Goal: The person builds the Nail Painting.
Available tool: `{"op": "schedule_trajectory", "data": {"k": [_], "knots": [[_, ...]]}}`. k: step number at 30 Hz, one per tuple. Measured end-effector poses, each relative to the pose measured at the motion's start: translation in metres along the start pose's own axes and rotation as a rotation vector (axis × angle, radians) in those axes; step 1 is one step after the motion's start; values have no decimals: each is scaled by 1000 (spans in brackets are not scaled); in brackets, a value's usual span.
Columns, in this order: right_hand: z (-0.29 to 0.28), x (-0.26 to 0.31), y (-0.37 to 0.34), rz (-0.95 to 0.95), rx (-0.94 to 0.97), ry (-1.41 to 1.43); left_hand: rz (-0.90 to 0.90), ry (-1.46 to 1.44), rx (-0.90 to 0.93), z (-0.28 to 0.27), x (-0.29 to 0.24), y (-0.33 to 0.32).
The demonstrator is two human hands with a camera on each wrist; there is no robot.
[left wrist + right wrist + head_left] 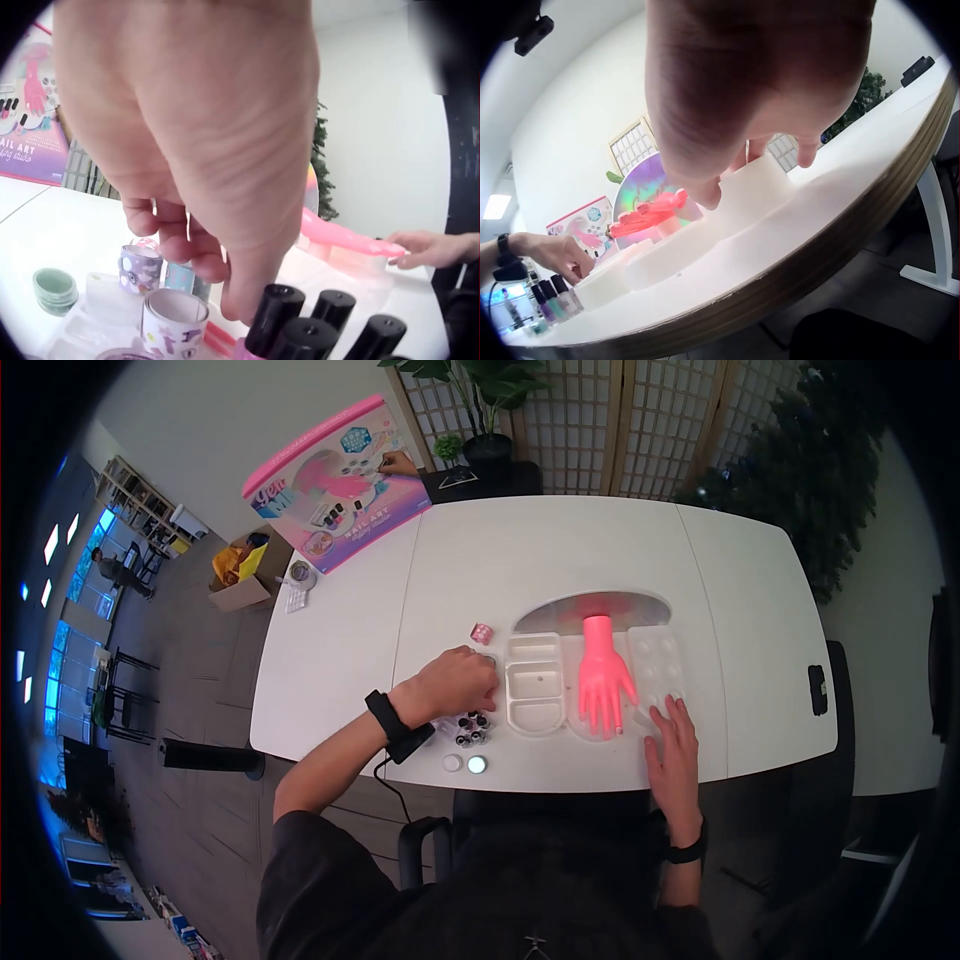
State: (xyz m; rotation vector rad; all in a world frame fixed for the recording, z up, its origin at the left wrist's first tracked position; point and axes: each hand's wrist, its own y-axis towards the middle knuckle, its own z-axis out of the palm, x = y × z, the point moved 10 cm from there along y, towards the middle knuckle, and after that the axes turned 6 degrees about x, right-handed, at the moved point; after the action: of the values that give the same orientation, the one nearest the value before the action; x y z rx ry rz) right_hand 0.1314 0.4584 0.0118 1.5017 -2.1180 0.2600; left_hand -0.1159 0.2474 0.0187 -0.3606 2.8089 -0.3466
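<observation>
In the head view my left hand (452,682) is over a cluster of small things left of the white tray (535,682). Seen from the left wrist, its fingers point down beside a light blue roll (178,274), a purple patterned roll (140,271) and a white patterned roll (178,322). I cannot tell whether the fingertips hold anything. Black-capped nail polish bottles (306,339) stand close to the thumb. My right hand (676,755) rests with extended fingers on the tray's right front edge. Beside it, a pink model hand (602,672) lies palm down over the tray.
A shiny curved panel (545,615) rises behind the tray. A pink roll (482,633) lies beyond my left hand, and two small round jars (477,764) sit near the front edge. The nail art box (340,485) stands at the back left.
</observation>
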Motion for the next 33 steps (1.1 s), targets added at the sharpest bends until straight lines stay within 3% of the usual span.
{"op": "schedule_trajectory", "data": {"k": [6,11,33], "knots": [[-1,1,1,27,14,14,-4,165,26,-2,-7,8],[-1,2,0,16,-9,14,45,266,-62,2,-15,14],[0,-2,3,5,-22,13,-79,316,-163,-2,-7,10]]}}
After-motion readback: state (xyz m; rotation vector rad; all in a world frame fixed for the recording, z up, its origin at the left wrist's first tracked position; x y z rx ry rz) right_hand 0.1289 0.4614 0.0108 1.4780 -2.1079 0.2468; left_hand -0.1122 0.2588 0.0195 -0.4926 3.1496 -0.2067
